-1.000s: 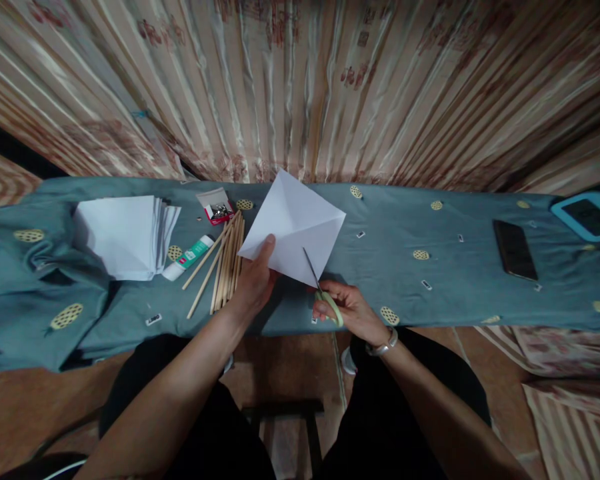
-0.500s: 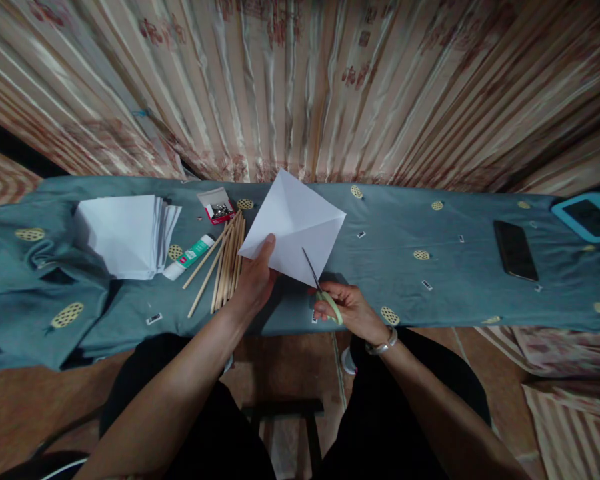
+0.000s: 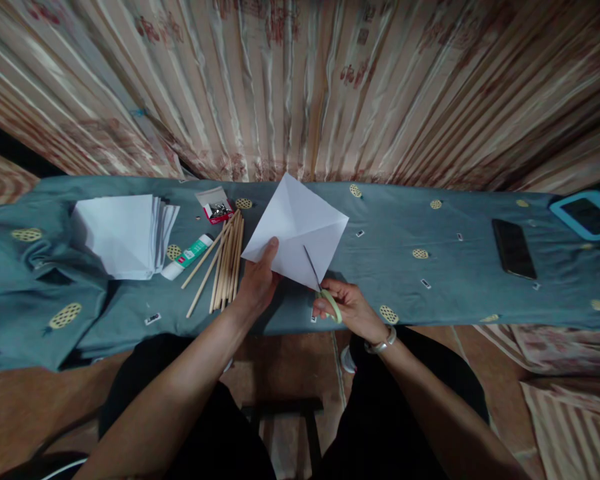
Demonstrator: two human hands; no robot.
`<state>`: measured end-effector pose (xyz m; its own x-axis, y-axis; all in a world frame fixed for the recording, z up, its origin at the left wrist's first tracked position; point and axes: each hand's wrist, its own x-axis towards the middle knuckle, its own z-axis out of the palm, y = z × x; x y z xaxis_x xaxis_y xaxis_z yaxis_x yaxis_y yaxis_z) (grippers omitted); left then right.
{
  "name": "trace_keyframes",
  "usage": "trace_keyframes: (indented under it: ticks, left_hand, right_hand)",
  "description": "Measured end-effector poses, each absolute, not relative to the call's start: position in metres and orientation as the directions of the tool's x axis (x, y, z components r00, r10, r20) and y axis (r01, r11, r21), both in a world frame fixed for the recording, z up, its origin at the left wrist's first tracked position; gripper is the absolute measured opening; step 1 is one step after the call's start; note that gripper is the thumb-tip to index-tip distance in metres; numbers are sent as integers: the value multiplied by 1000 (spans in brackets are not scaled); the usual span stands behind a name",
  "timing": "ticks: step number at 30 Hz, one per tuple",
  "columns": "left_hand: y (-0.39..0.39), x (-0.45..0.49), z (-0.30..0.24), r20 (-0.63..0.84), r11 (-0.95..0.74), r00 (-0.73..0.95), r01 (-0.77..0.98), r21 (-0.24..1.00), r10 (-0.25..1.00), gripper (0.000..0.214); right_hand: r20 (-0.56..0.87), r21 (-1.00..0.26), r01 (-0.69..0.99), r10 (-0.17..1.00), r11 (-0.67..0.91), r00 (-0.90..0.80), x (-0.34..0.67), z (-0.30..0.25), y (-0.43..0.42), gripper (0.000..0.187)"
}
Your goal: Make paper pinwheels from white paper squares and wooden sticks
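A square white sheet of paper (image 3: 300, 223), creased along its diagonals, is held up over the table with one corner pointing away from me. My left hand (image 3: 261, 273) pinches its lower left edge, thumb on top and the fingers hidden beneath. Scissors (image 3: 331, 305) with pale green handles are in my right hand (image 3: 347, 305). One dark blade lies over the paper at its near corner, along the diagonal towards the centre; the other blade is out of sight, apparently under the sheet.
Left of the paper lie wooden sticks (image 3: 227, 267), a glue stick (image 3: 187, 257), an open small box of metal pins (image 3: 216, 205) and a stack of white paper (image 3: 117, 237). To the right are a black phone (image 3: 513, 249) and a blue-framed tablet (image 3: 587, 215). A curtain (image 3: 300, 87) hangs behind the table.
The paper and my left hand have shifted slightly to the right, and the paper's near corner sits a little lower against the scissors. My right hand has hardly moved.
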<state>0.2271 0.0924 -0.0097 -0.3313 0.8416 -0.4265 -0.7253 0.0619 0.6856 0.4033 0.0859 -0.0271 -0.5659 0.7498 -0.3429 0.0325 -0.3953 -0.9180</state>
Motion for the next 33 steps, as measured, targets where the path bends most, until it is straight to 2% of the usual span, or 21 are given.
trace_keyframes:
  ticks: [11, 25, 33]
  left_hand:
    - [91, 227, -8, -428, 96, -316, -700, 707, 847, 24]
    - [89, 225, -9, -408, 83, -310, -702, 708, 859, 36]
    - [91, 227, -11, -450, 114, -296, -719, 686, 843, 36]
  right_hand:
    - [-333, -927, 52, 747, -373, -576, 406, -32, 86, 44]
    - [-322, -937, 104, 712, -332, -625, 411, -26, 89, 45]
    - [-325, -935, 101, 711, -340, -624, 411, -26, 90, 46]
